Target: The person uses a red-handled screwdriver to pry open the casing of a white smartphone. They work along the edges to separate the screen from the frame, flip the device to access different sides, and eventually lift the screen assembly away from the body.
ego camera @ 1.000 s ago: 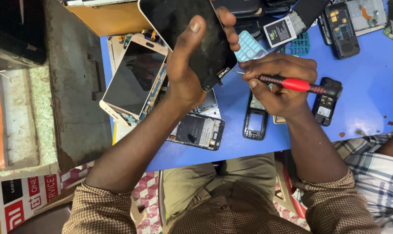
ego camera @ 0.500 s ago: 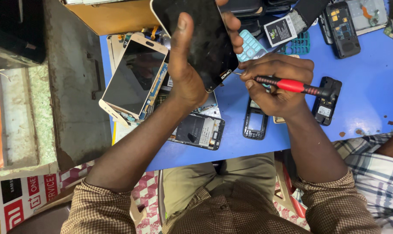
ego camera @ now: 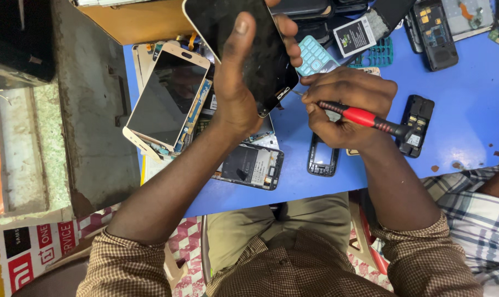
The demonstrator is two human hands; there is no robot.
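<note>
The left hand (ego camera: 244, 82) grasps a dark smartphone (ego camera: 244, 47), tilted above the blue worktop (ego camera: 469, 110). Just right of the smartphone, the right hand (ego camera: 348, 104) clenches a red-handled screwdriver (ego camera: 365, 118), tip at the smartphone's lower edge

A glossy black glass smartphone (ego camera: 244, 49) sits in the left hand (ego camera: 238, 88). Beside it, the right hand (ego camera: 345, 104) holds a screwdriver (ego camera: 365, 118) with a smooth red plastic handle. Below both lies a matt blue tabletop (ego camera: 469, 110), slightly stained.
</note>
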